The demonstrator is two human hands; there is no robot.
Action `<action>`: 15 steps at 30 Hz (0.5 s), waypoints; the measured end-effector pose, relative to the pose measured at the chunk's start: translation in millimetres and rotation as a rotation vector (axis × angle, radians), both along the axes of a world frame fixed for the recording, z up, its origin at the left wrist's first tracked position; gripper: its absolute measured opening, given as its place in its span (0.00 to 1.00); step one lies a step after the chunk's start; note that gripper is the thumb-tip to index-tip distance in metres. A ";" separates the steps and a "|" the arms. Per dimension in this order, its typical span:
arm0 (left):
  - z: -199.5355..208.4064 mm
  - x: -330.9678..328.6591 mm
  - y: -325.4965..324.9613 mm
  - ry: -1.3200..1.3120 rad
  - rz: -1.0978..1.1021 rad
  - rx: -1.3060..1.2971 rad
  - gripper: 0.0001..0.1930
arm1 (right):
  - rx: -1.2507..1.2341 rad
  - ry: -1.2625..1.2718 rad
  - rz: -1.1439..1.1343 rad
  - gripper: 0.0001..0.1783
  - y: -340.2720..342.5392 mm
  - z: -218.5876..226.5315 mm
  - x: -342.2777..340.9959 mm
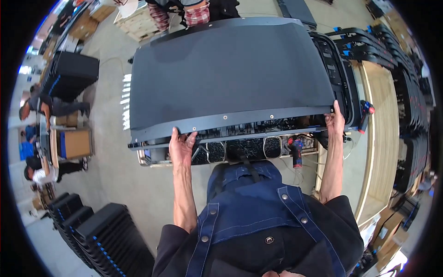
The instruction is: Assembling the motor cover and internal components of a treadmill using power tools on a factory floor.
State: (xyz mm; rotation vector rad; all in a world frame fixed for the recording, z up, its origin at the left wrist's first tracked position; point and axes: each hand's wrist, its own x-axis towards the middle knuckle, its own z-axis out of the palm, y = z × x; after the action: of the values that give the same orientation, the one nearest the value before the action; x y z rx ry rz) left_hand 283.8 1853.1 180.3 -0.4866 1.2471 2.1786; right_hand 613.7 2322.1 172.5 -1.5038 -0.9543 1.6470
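Note:
A large dark grey sheet-metal panel (226, 74) lies over a black frame (339, 69) in front of me, with screws or holes along its near lip. My left hand (182, 148) grips that lip left of the middle, thumb up on the edge and fingers curled beneath. At the near right corner my right hand (335, 123) holds the same panel, its thumb along the edge. Between panel and frame a gap shows dark inner parts. A red and black power drill (296, 150) sits below the lip, left of my right forearm. What the hidden fingertips touch cannot be seen.
Across the panel stands a person in plaid sleeves (197, 14). A second red-tipped power tool (367, 113) rests at the right, beside a wooden crate (380, 134). Stacked black panels (108, 231) stand at lower left. Black frames (364, 44) hang at upper right. Other people work far left.

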 end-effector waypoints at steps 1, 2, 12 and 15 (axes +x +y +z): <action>-7.8 0.3 -5.3 0.025 -0.006 -0.058 0.21 | 0.056 -0.058 0.006 0.29 -3.3 0.9 -8.1; -15.1 0.6 -10.8 0.049 -0.013 -0.117 0.21 | 0.077 -0.148 0.094 0.27 -8.3 4.9 -7.0; -16.1 27.6 -36.4 0.112 0.049 -0.271 0.21 | 0.383 -0.522 0.317 0.27 -51.6 16.0 30.6; -15.3 33.0 -35.1 0.122 -0.008 -0.349 0.22 | 0.387 -0.572 0.313 0.28 -53.1 10.7 36.2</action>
State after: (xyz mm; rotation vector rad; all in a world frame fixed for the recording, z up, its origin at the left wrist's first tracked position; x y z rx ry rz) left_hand 316.8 1818.0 165.0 -0.4909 1.7058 2.0143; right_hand 649.9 2269.0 183.2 -1.6315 -1.7806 1.1319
